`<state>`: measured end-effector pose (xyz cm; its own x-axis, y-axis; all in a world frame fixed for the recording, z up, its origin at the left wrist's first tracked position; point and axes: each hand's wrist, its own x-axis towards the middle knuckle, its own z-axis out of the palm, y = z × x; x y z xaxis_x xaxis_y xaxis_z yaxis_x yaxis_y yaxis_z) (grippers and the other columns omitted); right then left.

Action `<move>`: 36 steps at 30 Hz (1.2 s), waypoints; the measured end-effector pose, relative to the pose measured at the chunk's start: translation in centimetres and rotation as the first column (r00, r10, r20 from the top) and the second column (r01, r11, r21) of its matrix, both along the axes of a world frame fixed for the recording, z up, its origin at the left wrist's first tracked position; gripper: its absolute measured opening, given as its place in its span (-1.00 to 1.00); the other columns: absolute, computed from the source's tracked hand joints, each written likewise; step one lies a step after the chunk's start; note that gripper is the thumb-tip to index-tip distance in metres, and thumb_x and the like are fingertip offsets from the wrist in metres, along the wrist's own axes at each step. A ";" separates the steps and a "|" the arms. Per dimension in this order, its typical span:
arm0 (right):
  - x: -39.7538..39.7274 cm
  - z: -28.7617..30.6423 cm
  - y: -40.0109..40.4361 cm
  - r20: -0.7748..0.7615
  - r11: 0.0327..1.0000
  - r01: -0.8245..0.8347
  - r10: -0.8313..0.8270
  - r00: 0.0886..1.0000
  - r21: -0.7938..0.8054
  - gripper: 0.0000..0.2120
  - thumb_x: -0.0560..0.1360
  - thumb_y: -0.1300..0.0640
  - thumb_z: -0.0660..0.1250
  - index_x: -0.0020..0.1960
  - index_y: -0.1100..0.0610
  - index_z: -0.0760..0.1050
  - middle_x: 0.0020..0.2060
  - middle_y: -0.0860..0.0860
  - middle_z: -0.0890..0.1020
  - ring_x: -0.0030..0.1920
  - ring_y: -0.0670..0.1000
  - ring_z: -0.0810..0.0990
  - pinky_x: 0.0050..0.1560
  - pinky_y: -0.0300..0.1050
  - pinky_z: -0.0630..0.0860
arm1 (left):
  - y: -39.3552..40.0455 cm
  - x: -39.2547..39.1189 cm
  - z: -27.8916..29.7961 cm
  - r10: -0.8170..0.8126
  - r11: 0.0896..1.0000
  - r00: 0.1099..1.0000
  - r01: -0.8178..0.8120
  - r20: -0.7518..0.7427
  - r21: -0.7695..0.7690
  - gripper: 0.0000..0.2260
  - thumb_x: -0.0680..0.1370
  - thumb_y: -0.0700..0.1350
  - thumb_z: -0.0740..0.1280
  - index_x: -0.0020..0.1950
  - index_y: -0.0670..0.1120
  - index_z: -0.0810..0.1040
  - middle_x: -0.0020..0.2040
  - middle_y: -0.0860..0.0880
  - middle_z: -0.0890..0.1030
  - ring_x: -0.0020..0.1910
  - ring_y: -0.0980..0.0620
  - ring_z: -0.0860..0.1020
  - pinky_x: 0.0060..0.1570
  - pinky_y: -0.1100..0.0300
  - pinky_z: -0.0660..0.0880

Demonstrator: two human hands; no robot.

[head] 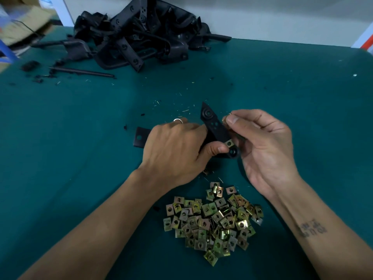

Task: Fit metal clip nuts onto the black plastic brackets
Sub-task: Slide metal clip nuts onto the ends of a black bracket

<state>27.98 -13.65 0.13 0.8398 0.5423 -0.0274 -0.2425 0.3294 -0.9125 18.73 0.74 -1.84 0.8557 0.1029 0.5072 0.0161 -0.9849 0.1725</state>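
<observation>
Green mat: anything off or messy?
Yes. Black crumbs, a thin black rod and pale slivers litter the green mat near the bracket pile. One clip nut lies apart from the nut heap.

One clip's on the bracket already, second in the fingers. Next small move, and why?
Probably slide the clip nut pinched by the right hand onto the bracket edge right beside it. The left hand grips the bracket steady, its lower tab already carries a fitted clip, and the pinched one sits at the upper section.
</observation>
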 end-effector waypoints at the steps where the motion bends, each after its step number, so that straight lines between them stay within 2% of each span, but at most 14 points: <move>1: -0.4 -0.1 0.2 -0.007 1.000 0.016 -0.016 1.000 -0.006 -0.93 0.42 0.32 0.49 -0.11 0.23 0.64 -0.21 0.15 0.70 -0.22 0.08 0.67 -0.37 -0.14 0.55 | -0.1 0.1 0.0 0.001 1.000 1.000 -0.001 0.000 -0.003 -0.53 0.60 0.33 0.02 -0.26 -0.02 0.29 -0.35 0.00 0.56 -0.34 -0.14 0.55 -0.40 0.16 0.15; 7: -1.5 -0.5 0.9 -0.016 0.991 0.121 -0.120 0.993 0.056 -0.89 0.38 0.29 0.54 -0.12 0.25 0.66 -0.21 0.19 0.69 -0.16 0.11 0.66 -0.32 -0.19 0.54 | -0.2 0.1 -0.1 0.011 1.000 1.000 -0.011 0.010 -0.004 -0.52 0.60 0.35 0.02 -0.26 -0.02 0.31 -0.34 0.00 0.58 -0.32 -0.13 0.57 -0.38 0.16 0.13; 10: -1.7 -0.7 1.1 -0.011 0.986 0.158 -0.158 0.987 0.060 -0.85 0.36 0.27 0.54 -0.10 0.27 0.64 -0.21 0.19 0.68 -0.15 0.12 0.64 -0.30 -0.20 0.52 | -0.4 0.1 -0.1 0.023 1.000 1.000 -0.023 0.003 0.006 -0.47 0.60 0.35 0.03 -0.27 -0.05 0.41 -0.33 -0.01 0.59 -0.31 -0.13 0.57 -0.38 0.16 0.15; 13: -1.8 -0.7 1.2 0.033 0.984 0.170 -0.172 0.985 0.047 -0.89 0.37 0.28 0.54 -0.14 0.25 0.65 -0.24 0.16 0.69 -0.16 0.11 0.63 -0.28 -0.20 0.52 | -0.4 0.1 -0.2 0.024 1.000 1.000 -0.024 0.000 0.009 -0.44 0.60 0.35 0.03 -0.24 -0.07 0.48 -0.30 -0.01 0.61 -0.29 -0.14 0.58 -0.37 0.15 0.17; 19: -2.1 -1.0 1.4 0.005 0.971 0.229 -0.230 0.973 0.071 -0.93 0.45 0.33 0.50 -0.10 0.29 0.62 -0.26 0.13 0.67 -0.17 0.08 0.62 -0.23 -0.12 0.48 | -0.4 0.2 -0.1 -0.010 1.000 0.999 0.011 0.035 -0.024 -0.53 0.61 0.33 0.03 -0.25 -0.02 0.26 -0.33 -0.03 0.57 -0.32 -0.15 0.55 -0.39 0.14 0.19; 24: -2.0 -0.9 1.3 0.015 0.983 0.177 -0.178 0.984 0.054 -0.93 0.44 0.33 0.50 -0.15 0.25 0.61 -0.24 0.14 0.68 -0.16 0.08 0.63 -0.28 -0.19 0.50 | -0.3 0.2 -0.4 0.011 1.000 1.000 -0.010 0.023 -0.011 -0.49 0.60 0.35 0.01 -0.26 -0.04 0.36 -0.31 -0.02 0.58 -0.29 -0.15 0.56 -0.39 0.13 0.24; 27: -2.1 -1.0 1.4 0.046 0.981 0.186 -0.188 0.981 0.051 -0.88 0.44 0.37 0.50 -0.20 0.23 0.60 -0.24 0.17 0.65 -0.14 0.15 0.57 -0.25 -0.13 0.46 | -0.4 0.2 -0.4 0.020 1.000 0.999 -0.020 0.032 0.001 -0.45 0.60 0.35 0.05 -0.27 -0.08 0.47 -0.32 -0.02 0.58 -0.31 -0.14 0.56 -0.39 0.14 0.23; 33: -2.1 -0.9 1.4 0.175 0.988 0.134 -0.146 0.974 0.077 -0.87 0.40 0.39 0.43 -0.26 0.22 0.56 -0.16 0.24 0.63 -0.13 0.19 0.57 -0.20 -0.07 0.45 | -0.4 0.0 -0.3 0.013 1.000 0.998 -0.012 0.061 -0.006 -0.45 0.61 0.28 0.07 -0.30 -0.09 0.54 -0.35 -0.01 0.56 -0.40 -0.12 0.53 -0.40 0.17 0.17; 36: -1.9 -1.1 1.3 0.234 0.994 0.088 -0.102 0.967 0.070 -0.79 0.41 0.39 0.40 -0.31 0.13 0.57 -0.15 0.24 0.61 -0.13 0.20 0.54 -0.17 -0.02 0.44 | -0.5 -0.1 -0.3 0.006 1.000 0.998 -0.006 0.062 -0.001 -0.47 0.61 0.25 0.06 -0.30 -0.09 0.53 -0.38 -0.01 0.51 -0.44 -0.11 0.48 -0.41 0.18 0.12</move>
